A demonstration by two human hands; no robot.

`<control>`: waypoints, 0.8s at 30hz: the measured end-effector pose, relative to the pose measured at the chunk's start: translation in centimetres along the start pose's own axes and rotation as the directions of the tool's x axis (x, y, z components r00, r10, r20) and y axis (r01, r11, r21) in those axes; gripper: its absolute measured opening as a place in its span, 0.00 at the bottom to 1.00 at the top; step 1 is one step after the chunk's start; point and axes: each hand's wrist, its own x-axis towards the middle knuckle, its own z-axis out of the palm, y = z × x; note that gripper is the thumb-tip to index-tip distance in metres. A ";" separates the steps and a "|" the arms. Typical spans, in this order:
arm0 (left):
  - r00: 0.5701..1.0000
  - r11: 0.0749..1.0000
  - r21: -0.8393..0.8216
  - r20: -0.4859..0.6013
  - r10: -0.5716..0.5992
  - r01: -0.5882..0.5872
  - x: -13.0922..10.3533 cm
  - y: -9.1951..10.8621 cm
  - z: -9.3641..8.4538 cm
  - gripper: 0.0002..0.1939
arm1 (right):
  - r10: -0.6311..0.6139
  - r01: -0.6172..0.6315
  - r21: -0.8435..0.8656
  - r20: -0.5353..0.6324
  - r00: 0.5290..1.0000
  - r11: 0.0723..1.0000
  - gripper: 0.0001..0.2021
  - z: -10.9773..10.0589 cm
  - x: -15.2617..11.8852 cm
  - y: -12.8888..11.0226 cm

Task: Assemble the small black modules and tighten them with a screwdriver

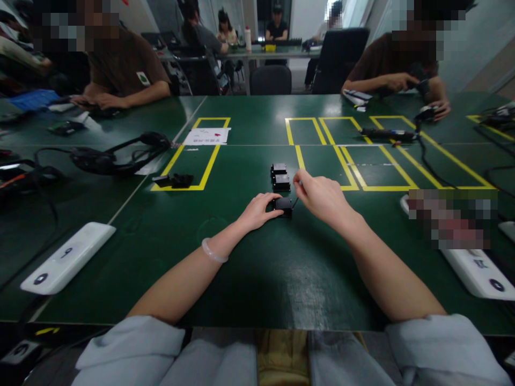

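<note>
My left hand (259, 210) grips a small black block (283, 206) by its left side, thumb at the near edge and fingers at the far edge. The block lies on or just above the green table. Close to its right side, my right hand (319, 192) is closed in a pinch, the fingertips pressed together. A thin dark strand (295, 203) runs from the block up toward those fingers; its upper end is hidden behind them. Just beyond are two similar black blocks, one nearer (281, 181) and one farther (279, 168), lined up one behind the other.
Yellow tape (209, 169) marks rectangles on the table. A paper sheet (207, 136), black parts (175, 180) and a black headband-like device (120, 153) lie left. White devices (68, 257) flank me. A black tool (388, 134) lies right. Two people work across the table.
</note>
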 end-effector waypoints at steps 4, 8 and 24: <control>1.000 1.000 0.001 0.011 -0.010 0.010 0.0 0.0 0.0 0.21 | 0.013 -0.013 -0.009 -0.008 1.000 1.000 0.17 0.0 0.0 -0.1; 1.000 1.000 0.005 0.011 -0.005 0.005 0.0 0.1 0.0 0.20 | 0.016 -0.016 -0.018 0.027 1.000 1.000 0.16 -0.1 0.1 -0.1; 1.000 1.000 0.002 0.009 -0.001 0.001 0.0 0.2 -0.2 0.20 | 0.012 -0.012 0.002 -0.025 1.000 1.000 0.16 0.2 0.0 0.0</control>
